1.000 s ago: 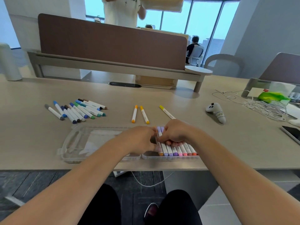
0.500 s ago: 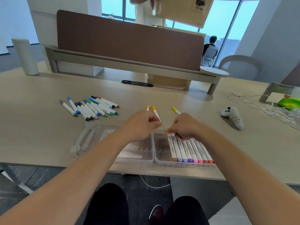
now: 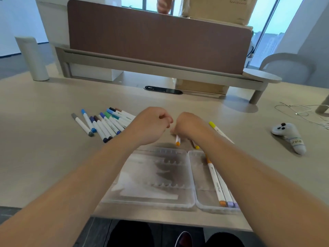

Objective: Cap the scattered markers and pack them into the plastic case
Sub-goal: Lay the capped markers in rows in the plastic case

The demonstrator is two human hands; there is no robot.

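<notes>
While my right hand (image 3: 188, 125) curls its fingers down over the orange marker (image 3: 178, 141), I cannot tell whether the pinch has closed. Only the marker's near tip pokes out beneath my knuckles at centre frame. It lies on the worktop (image 3: 44, 157), long axis running away from me, just beyond the plastic case (image 3: 156, 205). My left hand (image 3: 151, 125) sits beside, fingers curled in a fist, nothing showing inside. Being nearer, the right should lift it.
</notes>
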